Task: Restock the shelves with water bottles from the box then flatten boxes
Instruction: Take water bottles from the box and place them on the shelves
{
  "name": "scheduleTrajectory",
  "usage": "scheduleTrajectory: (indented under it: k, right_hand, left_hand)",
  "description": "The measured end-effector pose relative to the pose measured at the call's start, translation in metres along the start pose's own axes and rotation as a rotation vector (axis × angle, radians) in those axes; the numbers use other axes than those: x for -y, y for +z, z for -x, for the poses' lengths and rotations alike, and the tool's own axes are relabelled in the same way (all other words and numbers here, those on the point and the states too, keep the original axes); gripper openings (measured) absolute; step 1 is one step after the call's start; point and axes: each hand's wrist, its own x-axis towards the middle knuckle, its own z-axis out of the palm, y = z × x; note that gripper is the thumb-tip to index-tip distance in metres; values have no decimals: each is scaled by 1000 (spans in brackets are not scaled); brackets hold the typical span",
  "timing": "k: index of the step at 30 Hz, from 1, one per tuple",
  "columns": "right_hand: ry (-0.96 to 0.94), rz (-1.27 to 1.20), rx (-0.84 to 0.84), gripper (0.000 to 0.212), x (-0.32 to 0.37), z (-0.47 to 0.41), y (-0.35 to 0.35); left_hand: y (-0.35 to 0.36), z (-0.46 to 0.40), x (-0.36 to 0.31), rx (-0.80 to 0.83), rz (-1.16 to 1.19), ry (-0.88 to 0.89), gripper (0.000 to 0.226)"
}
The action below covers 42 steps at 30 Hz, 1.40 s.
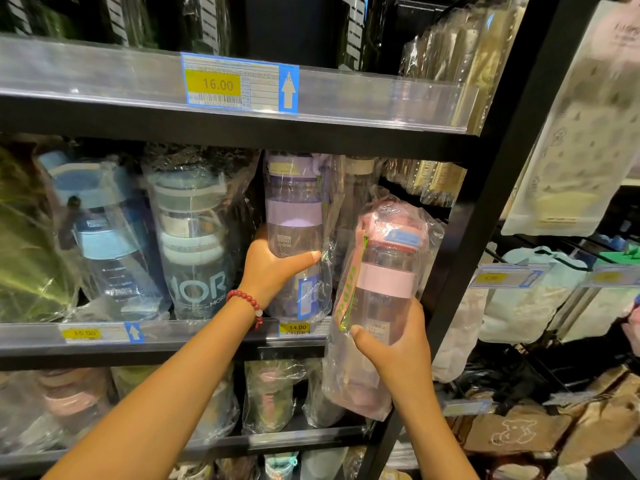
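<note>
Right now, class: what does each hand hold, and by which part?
The left hand grips the purple bottle around its middle; the right hand grips the pink bottle around its lower body, through the plastic wrap.

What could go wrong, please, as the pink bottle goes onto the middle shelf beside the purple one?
1. The gap looks tight: the pink bottle, gripped low by the right hand, is tilted and could knock the purple bottle that the left hand holds.
2. Its loose plastic bag could snag on the black upright post or the shelf edge.
3. The slick wrapping may let either bottle slip from its hand.
</note>
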Motion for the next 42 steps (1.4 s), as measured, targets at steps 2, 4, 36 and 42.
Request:
scheduleTrajectory:
  k: [2, 4, 36, 42]
  right_hand:
    - [3, -2, 6, 85, -1, 0, 0]
    - [0, -5, 12, 90, -1, 0, 0]
    - [-17, -36, 20, 86, -3, 0, -2]
    - [-25, -34, 19, 88, -2, -1, 0]
  left_hand:
    - [0, -1, 0, -4, -5, 0, 24]
    - [0, -1, 1, -3, -13, 0, 24]
    - [14, 1, 23, -181, -191, -76, 75]
    - [0, 8, 25, -148, -234, -80, 72]
